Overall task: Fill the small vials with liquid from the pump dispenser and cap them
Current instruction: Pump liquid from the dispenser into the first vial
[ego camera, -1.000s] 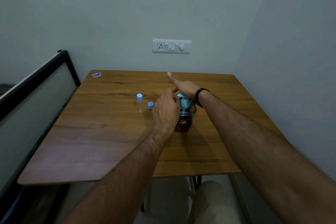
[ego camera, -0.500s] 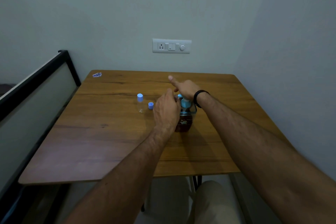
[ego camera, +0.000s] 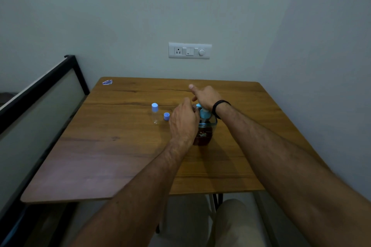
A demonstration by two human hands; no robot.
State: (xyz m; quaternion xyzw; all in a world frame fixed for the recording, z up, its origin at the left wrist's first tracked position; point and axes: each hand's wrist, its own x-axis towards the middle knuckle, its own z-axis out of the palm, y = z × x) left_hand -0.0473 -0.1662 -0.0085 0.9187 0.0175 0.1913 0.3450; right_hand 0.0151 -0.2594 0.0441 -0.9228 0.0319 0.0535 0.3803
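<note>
Pump dispenser sits mid-surface. Left of it: loose cap, then capped vial upright further left. Left hand just left of dispenser, right hand on its pump head. Sticker at far-left corner.

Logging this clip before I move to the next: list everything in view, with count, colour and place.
capped vial: 1, clear with blue cap, upright on table, left of hands
loose cap: 1, blue, on table beside the vial
pump dispenser: 1, dark red with light blue pump, table centre
sticker: 1, blue-white, far left table corner
table: 1, brown wood
switch panel: 1, white, wall
wristband: 1, black, right wrist
left hand: beside the pump; contents hidden
right hand: on pump head
</note>
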